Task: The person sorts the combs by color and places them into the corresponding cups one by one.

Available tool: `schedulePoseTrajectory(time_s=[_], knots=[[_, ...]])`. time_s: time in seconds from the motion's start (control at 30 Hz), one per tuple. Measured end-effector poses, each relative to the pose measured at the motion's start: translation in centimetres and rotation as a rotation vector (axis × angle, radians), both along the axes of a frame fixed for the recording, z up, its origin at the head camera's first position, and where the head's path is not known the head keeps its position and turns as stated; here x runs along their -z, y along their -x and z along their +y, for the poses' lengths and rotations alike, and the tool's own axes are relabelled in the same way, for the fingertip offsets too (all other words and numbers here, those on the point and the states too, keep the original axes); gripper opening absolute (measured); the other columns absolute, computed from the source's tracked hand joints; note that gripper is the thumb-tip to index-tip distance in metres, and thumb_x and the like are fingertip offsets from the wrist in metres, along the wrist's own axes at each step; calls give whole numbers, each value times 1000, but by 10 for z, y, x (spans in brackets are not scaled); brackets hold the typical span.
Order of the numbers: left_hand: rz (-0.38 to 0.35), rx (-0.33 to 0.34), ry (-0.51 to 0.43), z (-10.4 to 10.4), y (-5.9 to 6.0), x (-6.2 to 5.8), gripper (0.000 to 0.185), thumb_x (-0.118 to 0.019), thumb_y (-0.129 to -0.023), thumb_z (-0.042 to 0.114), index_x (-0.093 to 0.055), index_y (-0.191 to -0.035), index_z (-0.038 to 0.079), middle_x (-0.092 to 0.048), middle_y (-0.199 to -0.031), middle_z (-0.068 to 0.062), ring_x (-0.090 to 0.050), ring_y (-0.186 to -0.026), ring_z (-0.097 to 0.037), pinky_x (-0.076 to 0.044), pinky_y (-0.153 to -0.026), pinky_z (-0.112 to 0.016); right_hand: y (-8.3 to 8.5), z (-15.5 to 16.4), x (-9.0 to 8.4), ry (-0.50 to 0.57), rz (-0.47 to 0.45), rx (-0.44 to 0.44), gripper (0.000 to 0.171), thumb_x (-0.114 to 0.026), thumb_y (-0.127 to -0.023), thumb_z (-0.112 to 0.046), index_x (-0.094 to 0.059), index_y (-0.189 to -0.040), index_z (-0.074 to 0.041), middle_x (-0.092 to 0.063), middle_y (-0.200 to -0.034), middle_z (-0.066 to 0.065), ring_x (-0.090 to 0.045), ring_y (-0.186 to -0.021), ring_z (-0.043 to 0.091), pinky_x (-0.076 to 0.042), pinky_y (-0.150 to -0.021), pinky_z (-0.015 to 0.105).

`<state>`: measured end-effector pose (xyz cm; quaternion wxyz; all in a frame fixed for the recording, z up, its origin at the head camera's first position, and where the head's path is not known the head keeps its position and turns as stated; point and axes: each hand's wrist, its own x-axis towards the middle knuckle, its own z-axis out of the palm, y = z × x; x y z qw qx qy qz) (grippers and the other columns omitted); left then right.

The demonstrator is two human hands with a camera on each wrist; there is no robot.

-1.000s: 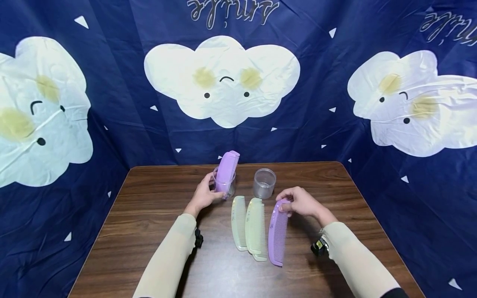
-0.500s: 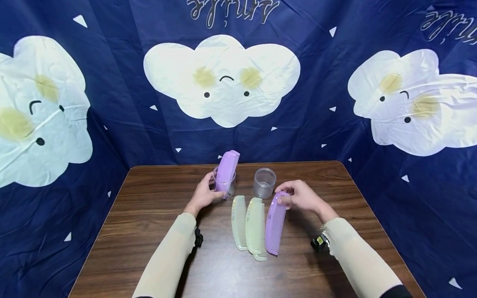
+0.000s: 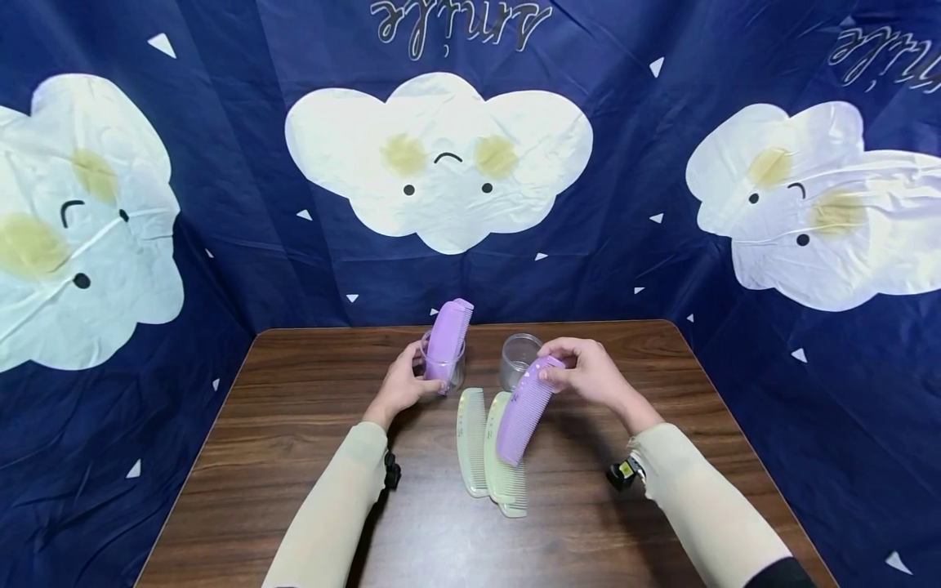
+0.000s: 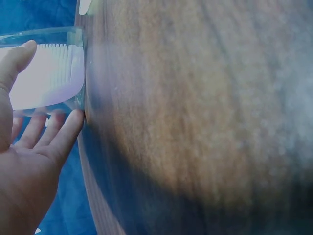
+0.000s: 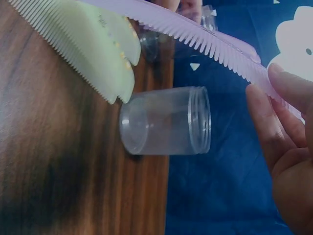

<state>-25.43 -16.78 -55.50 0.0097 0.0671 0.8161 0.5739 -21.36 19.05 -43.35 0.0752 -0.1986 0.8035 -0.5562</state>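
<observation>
My right hand (image 3: 588, 377) pinches one end of a purple comb (image 3: 523, 410), lifted off the table and tilted left over the pale green combs (image 3: 491, 445). The right wrist view shows that purple comb (image 5: 205, 41) slanting above the green combs (image 5: 93, 41) and an empty clear jar (image 5: 166, 121). My left hand (image 3: 403, 382) holds a clear cup (image 3: 443, 369) with another purple comb (image 3: 448, 335) standing in it. From the left wrist the fingers (image 4: 34, 132) wrap the cup (image 4: 46, 71). The empty jar (image 3: 519, 358) stands between my hands.
The brown wooden table (image 3: 294, 425) is bounded at the back and sides by a dark blue cloth with white clouds (image 3: 439, 159). Two green combs lie side by side at the table's middle.
My right hand lifted the purple comb from the table beside the green combs and swung it up and left, so it now slants over them. The left hand stayed on the cup.
</observation>
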Motion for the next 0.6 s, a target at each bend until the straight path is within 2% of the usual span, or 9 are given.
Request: schedulePoseTrajectory(time_s=[0.1,0.33,0.6], knots=[[2,0,5,0,0,0,88,-89,-74,-1,-42,-149,4,-53,-143,-23,-53,-133,-39,-53,-105,-49,0,-4,-6,4,12,13,32,-80,-85,3,-69,-114,5,-71,-97,24,-71,-73,18,-63,-64,51],[1,-4,11,0,1,0,88,-89,-74,-1,-43,-149,5,-53,-142,-22,-53,-133,-39,-53,-106,-49,2,-9,-14,-1,48,28,32,-81,-84,2,-70,-114,5,-72,-96,24,-72,-73,22,-64,-59,40],[-2,-12,18,0,2,1,88,-89,-74,-1,-43,-149,5,-53,-143,-22,-52,-134,-39,-52,-106,-49,5,-16,-22,-3,132,125,29,-81,-84,4,-71,-112,5,-73,-95,26,-71,-72,23,-63,-57,36]])
